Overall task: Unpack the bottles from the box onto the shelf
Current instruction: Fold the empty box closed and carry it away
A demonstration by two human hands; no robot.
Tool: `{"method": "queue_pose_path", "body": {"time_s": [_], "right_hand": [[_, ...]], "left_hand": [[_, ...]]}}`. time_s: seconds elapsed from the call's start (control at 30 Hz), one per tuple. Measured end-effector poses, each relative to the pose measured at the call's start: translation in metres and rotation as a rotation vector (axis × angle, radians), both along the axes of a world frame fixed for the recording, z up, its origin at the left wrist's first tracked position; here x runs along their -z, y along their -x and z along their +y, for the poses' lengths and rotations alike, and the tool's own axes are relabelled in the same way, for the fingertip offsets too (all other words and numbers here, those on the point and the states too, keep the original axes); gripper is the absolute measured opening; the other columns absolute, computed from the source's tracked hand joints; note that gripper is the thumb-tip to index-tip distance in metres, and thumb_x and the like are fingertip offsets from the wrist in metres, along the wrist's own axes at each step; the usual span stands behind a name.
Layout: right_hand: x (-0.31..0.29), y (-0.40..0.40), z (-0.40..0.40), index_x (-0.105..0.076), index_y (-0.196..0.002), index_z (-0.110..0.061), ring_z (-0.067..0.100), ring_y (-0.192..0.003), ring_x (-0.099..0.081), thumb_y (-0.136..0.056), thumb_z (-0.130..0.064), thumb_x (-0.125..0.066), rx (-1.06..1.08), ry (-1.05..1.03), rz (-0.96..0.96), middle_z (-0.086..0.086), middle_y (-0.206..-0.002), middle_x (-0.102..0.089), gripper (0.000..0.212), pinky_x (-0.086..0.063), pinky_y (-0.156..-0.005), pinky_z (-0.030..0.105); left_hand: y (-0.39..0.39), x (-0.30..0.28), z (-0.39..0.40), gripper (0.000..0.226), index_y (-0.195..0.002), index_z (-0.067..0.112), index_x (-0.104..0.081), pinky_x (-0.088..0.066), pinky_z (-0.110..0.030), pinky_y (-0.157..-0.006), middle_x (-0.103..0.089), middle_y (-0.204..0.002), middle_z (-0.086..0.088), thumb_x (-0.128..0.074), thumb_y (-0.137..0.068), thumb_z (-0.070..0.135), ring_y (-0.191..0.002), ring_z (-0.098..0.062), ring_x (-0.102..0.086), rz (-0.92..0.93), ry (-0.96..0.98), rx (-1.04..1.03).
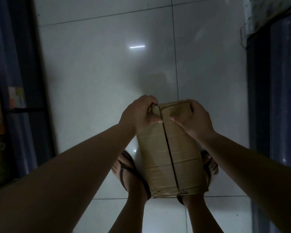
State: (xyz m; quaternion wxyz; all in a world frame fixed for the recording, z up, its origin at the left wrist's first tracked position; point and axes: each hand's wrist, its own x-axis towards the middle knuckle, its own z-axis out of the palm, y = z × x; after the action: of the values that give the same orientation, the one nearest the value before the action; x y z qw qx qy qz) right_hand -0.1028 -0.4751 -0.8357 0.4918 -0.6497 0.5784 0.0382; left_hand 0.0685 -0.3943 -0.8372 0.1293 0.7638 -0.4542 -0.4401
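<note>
Open floor (107, 73) between side shelves (15, 98)

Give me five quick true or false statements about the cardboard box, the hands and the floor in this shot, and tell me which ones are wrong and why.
1. The cardboard box stands on a tiled floor between the person's feet. True.
2. The box flaps are folded wide open. False: they lie shut, with a dark seam down the middle.
3. Both hands grip the far end of the box, the left hand and the right hand. True.
4. A bottle stands on the floor beside the box. False: no bottle is in view.
5. The person is barefoot. False: the feet wear strapped sandals.
</note>
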Motion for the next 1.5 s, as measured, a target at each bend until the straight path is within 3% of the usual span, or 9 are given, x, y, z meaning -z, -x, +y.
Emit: {"method": "queue_pose_path", "body": {"time_s": [0.1, 0.23, 0.57, 0.73, 0.83, 1.0, 1.1, 1.33, 1.5], "right_hand": [[0.003, -0.01, -0.001, -0.046, -0.135, -0.013, 0.019, -0.122, -0.051, -0.075, -0.03, -0.076, -0.13, -0.035, -0.048, 0.005, -0.134, -0.054, 0.07, -0.041, -0.099, 0.028], [0.002, -0.014, 0.0, -0.039, -0.142, -0.014, 0.021, -0.126, -0.048, -0.078, -0.026, -0.075, -0.199, -0.085, -0.077, 0.007, -0.141, -0.049, 0.074, -0.039, -0.104, 0.029], [-0.01, 0.039, 0.013, -0.057, -0.123, -0.019, 0.019, -0.107, -0.057, -0.069, -0.055, -0.072, -0.126, -0.068, 0.224, 0.003, -0.122, -0.06, 0.067, -0.04, -0.086, 0.027], [-0.012, 0.058, 0.015, -0.036, -0.142, -0.014, 0.025, -0.131, -0.041, -0.063, -0.055, -0.079, 0.259, -0.002, 0.238, 0.007, -0.144, -0.043, 0.099, -0.033, -0.108, 0.038], [-0.006, 0.056, 0.026, -0.04, -0.14, -0.014, 0.025, -0.129, -0.045, -0.075, -0.052, -0.07, 0.573, -0.182, 0.162, 0.006, -0.142, -0.047, 0.081, -0.035, -0.101, 0.031], [-0.016, 0.056, 0.05, -0.057, -0.127, -0.013, 0.023, -0.116, -0.056, -0.084, -0.053, -0.058, 0.662, -0.124, 0.089, 0.004, -0.124, -0.061, 0.058, -0.041, -0.101, 0.033], [-0.038, 0.058, 0.041, -0.061, -0.114, -0.015, 0.019, -0.097, -0.056, -0.084, -0.053, -0.06, 0.684, -0.044, 0.14, -0.002, -0.103, -0.06, 0.049, -0.044, -0.09, 0.032], [-0.15, 0.045, 0.002, -0.065, -0.098, -0.027, 0.016, -0.084, -0.064, -0.074, -0.071, -0.056, 0.634, 0.074, 0.05, -0.004, -0.095, -0.069, 0.052, -0.054, -0.079, 0.037], [-0.281, 0.022, -0.04, -0.065, -0.089, -0.021, 0.003, -0.069, -0.054, -0.076, -0.059, -0.062, 0.559, 0.125, -0.037, -0.008, -0.079, -0.06, 0.041, -0.037, -0.055, 0.02]], "left_hand": [[0.005, 0.007, -0.007, 0.069, -0.133, 0.028, -0.049, -0.044, -0.033, -0.096, -0.055, -0.132, 0.004, -0.077, -0.071, 0.043, -0.117, -0.016, -0.053, 0.007, -0.016, 0.056], [-0.005, 0.014, 0.005, 0.064, -0.135, 0.031, -0.047, -0.045, -0.035, -0.094, -0.059, -0.13, 0.003, -0.067, -0.078, 0.051, -0.117, -0.02, -0.055, 0.001, -0.067, 0.094], [-0.017, 0.014, 0.063, 0.062, -0.138, 0.022, -0.045, -0.038, -0.027, -0.093, -0.057, -0.134, -0.001, -0.059, -0.085, 0.051, -0.12, -0.02, -0.053, -0.076, -0.078, -0.545], [-0.001, 0.011, 0.075, 0.049, -0.133, 0.022, -0.049, -0.043, -0.03, -0.089, -0.062, -0.122, 0.0, -0.058, -0.089, 0.043, -0.11, -0.022, -0.057, -0.079, -0.104, -0.772], [0.015, 0.01, 0.082, 0.052, -0.135, 0.023, -0.046, -0.047, -0.04, -0.095, -0.061, -0.124, -0.002, -0.053, -0.09, 0.048, -0.112, -0.025, -0.057, -0.037, -0.153, -0.892], [0.032, -0.003, 0.088, 0.056, -0.139, 0.018, -0.04, -0.04, -0.029, -0.089, -0.059, -0.129, -0.005, -0.047, -0.093, 0.049, -0.116, -0.028, -0.056, -0.035, -0.191, -0.846], [0.036, -0.027, 0.084, 0.056, -0.137, 0.017, -0.041, -0.042, -0.03, -0.087, -0.06, -0.124, -0.006, -0.047, -0.092, 0.05, -0.112, -0.027, -0.058, -0.023, -0.176, -0.804], [0.022, -0.14, 0.05, 0.048, -0.124, 0.02, -0.052, -0.041, -0.024, -0.075, -0.063, -0.106, 0.007, -0.057, -0.086, 0.05, -0.093, -0.012, -0.058, -0.11, 0.02, -0.842], [-0.006, -0.264, 0.023, 0.055, -0.12, 0.022, -0.054, -0.045, -0.03, -0.077, -0.061, -0.096, 0.008, -0.055, -0.08, 0.058, -0.088, -0.016, -0.059, -0.101, 0.145, -0.858]]}}
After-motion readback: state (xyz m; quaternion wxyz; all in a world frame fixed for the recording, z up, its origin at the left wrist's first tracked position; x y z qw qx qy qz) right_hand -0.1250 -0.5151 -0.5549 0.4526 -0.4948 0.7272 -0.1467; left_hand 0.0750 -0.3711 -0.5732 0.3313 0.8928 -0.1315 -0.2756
